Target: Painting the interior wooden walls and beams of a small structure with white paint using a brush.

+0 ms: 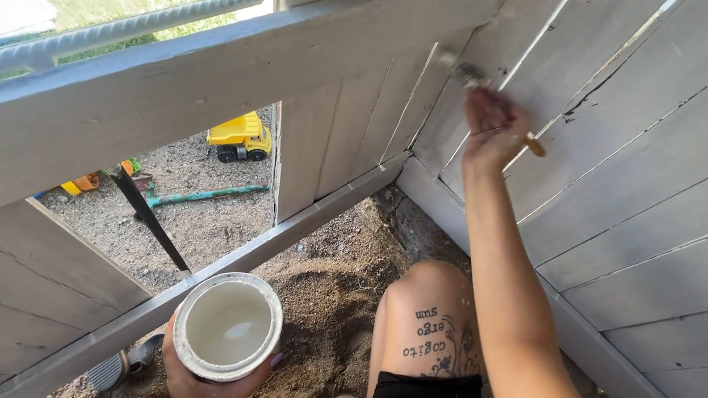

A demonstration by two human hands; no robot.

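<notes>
My left hand grips a round white tub of pale paint from below, near the bottom of the view. My right hand is raised and holds a paintbrush with a wooden handle. Its bristles touch the grey-painted plank wall near the inside corner. My bare knee is bent over the sandy ground between both arms.
Grey wooden planks close in the left and right sides, meeting at a corner. Sand covers the floor. Through a gap on the left lie gravel, a yellow toy truck and a green pipe. A metal bar runs along the top.
</notes>
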